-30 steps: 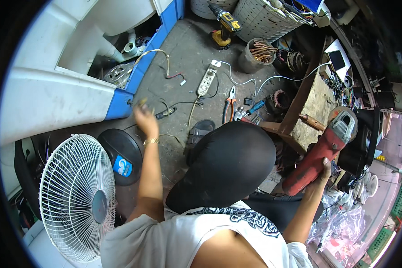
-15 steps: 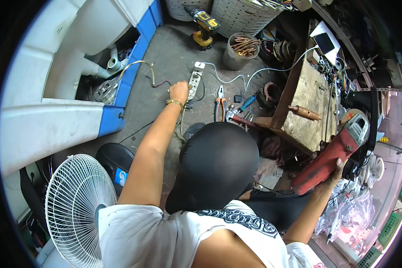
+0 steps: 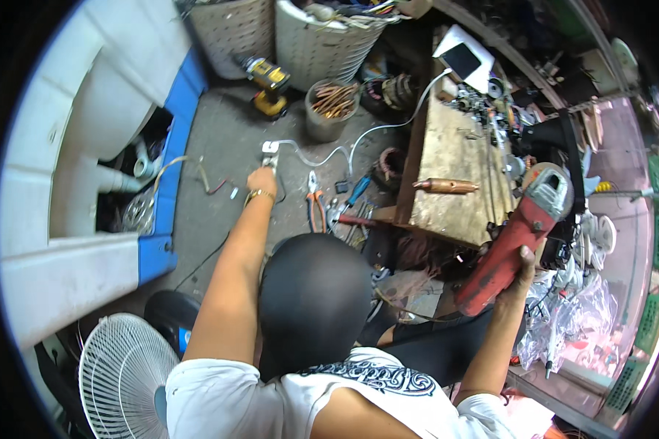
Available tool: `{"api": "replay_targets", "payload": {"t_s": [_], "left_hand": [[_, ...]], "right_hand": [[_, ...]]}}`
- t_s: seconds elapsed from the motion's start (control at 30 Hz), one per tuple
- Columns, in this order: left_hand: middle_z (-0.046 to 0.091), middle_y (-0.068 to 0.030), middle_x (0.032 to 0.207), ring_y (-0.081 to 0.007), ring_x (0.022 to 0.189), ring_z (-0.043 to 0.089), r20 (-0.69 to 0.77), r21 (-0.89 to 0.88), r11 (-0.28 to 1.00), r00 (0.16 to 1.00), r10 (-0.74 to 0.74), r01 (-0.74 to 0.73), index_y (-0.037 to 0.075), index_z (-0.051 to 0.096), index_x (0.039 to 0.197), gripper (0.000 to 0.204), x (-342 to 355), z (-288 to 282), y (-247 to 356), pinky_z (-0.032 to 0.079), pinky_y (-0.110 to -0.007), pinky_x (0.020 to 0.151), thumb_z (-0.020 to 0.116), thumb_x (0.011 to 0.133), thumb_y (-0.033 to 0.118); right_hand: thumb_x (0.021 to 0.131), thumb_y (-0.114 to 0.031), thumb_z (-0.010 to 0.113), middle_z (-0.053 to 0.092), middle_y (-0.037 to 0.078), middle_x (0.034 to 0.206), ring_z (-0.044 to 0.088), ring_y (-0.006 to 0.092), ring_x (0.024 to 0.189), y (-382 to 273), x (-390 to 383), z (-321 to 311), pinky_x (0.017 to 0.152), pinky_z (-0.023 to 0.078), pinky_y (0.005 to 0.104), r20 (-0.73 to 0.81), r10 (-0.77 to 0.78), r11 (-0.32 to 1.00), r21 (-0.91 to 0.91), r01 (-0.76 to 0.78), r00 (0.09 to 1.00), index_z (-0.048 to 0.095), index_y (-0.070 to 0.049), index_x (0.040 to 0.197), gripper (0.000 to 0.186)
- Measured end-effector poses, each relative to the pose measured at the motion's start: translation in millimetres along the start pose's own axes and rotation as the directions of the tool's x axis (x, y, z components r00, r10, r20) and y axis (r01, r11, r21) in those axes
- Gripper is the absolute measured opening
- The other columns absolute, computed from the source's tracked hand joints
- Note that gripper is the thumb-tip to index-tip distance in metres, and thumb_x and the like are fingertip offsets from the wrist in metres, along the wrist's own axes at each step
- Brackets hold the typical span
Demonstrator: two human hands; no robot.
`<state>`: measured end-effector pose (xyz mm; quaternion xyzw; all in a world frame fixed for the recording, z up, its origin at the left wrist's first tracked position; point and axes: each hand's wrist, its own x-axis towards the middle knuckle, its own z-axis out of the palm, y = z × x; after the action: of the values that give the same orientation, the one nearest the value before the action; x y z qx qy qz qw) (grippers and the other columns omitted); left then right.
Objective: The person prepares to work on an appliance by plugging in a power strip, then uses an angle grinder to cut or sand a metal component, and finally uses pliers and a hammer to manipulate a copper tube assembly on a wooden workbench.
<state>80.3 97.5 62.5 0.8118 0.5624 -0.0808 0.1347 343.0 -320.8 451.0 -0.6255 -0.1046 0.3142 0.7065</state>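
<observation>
My left hand (image 3: 261, 180) reaches forward to the white power strip (image 3: 270, 152) on the floor, fingers closed at its near part; what they hold is hidden. My right hand (image 3: 518, 279) grips a red angle grinder (image 3: 499, 260), held tilted at my right with its head upward. Between my hands and beyond my black-clad knee (image 3: 315, 300) lie orange-handled pliers (image 3: 315, 206), a blue screwdriver (image 3: 358, 192) and other tools. A copper cylinder (image 3: 446, 186) rests on the low wooden bench (image 3: 439, 146) near the grinder.
A yellow drill (image 3: 269, 102), a bucket of copper pieces (image 3: 322, 124) and perforated baskets (image 3: 322, 55) are behind. A white-and-blue plastic housing (image 3: 154, 260) fills the left, a fan (image 3: 117, 373) is at lower left. Plastic bags (image 3: 578, 322) lie at the right.
My left hand has moved from beside the blue housing panel to the power strip, its fingers closing there. My view has shifted; my right hand still holds the grinder.
</observation>
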Motion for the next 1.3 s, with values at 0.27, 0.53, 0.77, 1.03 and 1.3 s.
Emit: {"api": "replay_targets", "payload": {"t_s": [0.27,0.53,0.77,1.03,1.3], "left_hand": [[0.072,-0.0179,0.118,-0.0329,0.111,0.070,0.010,0.105,0.990,0.995,-0.101,0.099,0.009,0.071,0.120,0.031,10.5,-39.0,-36.4,0.056,-0.049,0.093,0.057,0.097,0.024],[0.071,-0.0173,0.114,-0.0215,0.106,0.066,-0.188,-0.828,0.373,0.834,0.519,-0.419,-0.005,0.063,0.118,0.055,-98.5,-272.2,92.2,0.051,-0.035,0.094,0.069,0.095,0.044],[0.059,-0.0332,0.130,-0.0370,0.121,0.062,-0.127,-0.756,0.213,0.458,0.880,-0.618,-0.018,0.045,0.133,0.104,-319.4,-276.8,220.6,0.048,-0.040,0.104,0.078,0.079,0.065],[0.067,-0.0219,0.122,-0.0295,0.112,0.067,-0.286,-0.883,0.109,0.708,0.646,-0.456,-0.002,0.046,0.136,0.082,-383.5,-210.4,260.1,0.051,-0.040,0.100,0.090,0.072,0.021],[0.069,-0.0281,0.106,-0.0405,0.101,0.069,-0.353,-0.814,0.145,0.677,0.646,-0.562,-0.005,0.047,0.128,0.079,-368.3,-190.6,263.8,0.054,-0.044,0.089,0.090,0.072,0.031]], "right_hand": [[0.077,-0.036,0.076,0.064,0.014,0.095,0.070,0.0301,0.074,-8.2,9.0,9.8,0.064,0.063,0.0447,0.125,0.021,0.987,0.158,-0.040,0.992,0.049,-0.001,0.123,0.063],[0.077,-0.039,0.079,0.066,0.015,0.095,0.071,0.0320,0.078,-15.6,14.4,-1.4,0.070,0.062,0.0460,0.149,-0.020,0.990,0.141,-0.002,0.989,0.053,0.000,0.122,0.065],[0.080,-0.046,0.075,0.068,0.017,0.094,0.072,0.0312,0.080,-19.2,-0.3,20.0,0.073,0.062,0.0437,0.339,-0.064,0.958,0.283,-0.037,0.939,0.056,0.001,0.120,0.065],[0.081,-0.044,0.080,0.065,0.018,0.122,0.071,0.0305,0.099,4.5,-12.1,3.9,0.086,0.061,0.0450,0.290,-0.095,0.980,0.197,0.038,0.952,0.048,0.000,0.139,0.079],[0.079,-0.033,0.080,0.067,0.012,0.097,0.071,0.0289,0.081,13.4,-7.5,-7.1,0.075,0.061,0.0443,0.170,-0.179,0.969,0.203,0.143,0.969,0.055,-0.002,0.119,0.057]]}}
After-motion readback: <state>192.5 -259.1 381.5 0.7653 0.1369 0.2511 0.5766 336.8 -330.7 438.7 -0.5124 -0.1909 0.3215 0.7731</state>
